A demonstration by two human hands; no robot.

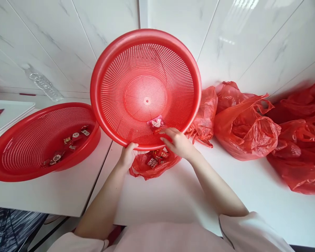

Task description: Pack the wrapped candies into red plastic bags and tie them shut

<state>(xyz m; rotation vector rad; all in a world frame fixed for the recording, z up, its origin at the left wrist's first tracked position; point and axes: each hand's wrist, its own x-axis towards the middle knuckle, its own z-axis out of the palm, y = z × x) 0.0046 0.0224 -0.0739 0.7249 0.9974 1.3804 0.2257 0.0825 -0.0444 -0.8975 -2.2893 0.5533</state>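
The red basket [147, 87] is gripped at its near rim by the left hand [128, 156]; inside, toward the desk's [152, 201] far edge from the nearer right hand [179, 142] (grip not discernible), lies the heart-printed packet [155, 122].

No readable text: print on the pink packet [157, 122] inside the tilted basket [145, 92] and on small packets [152, 162] below it is unclear

The one camera sits on the person's head. It looks forward and down over the worktop [152, 203], near enough to see into the held-up red basket [147, 35], with the wall [173, 15] behind.
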